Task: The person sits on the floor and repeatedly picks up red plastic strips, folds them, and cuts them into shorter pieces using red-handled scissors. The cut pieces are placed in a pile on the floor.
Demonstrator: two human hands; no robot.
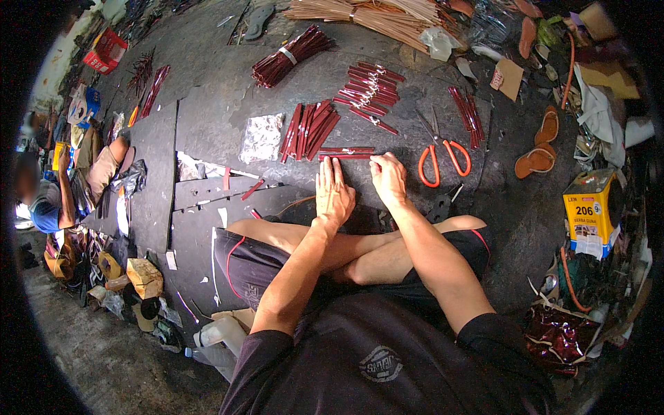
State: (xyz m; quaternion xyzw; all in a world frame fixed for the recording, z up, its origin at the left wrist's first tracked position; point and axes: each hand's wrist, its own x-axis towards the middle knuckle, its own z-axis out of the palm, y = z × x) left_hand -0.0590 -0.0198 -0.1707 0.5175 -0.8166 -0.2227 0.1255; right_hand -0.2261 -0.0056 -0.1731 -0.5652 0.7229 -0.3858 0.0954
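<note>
While my left hand (335,195) presses a narrow, glossy dark-red strip (354,157) onto the dark floor (211,131), fingers extended, nearly together, my right hand (389,181) curls at its end, pinch unclear; uneven pressure could skew it.

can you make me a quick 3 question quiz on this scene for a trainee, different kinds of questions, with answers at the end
1. Which of these is nearest to the right hand?
A) pair of sandals
B) scissors
C) clear plastic packet

2. True or false: the tied bundle of red strips lies to the right of the scissors.

3. The left hand and the right hand are at opposite ends of what?

Key
1. B
2. False; it lies to their left and farther forward.
3. A thin red strip.
</note>
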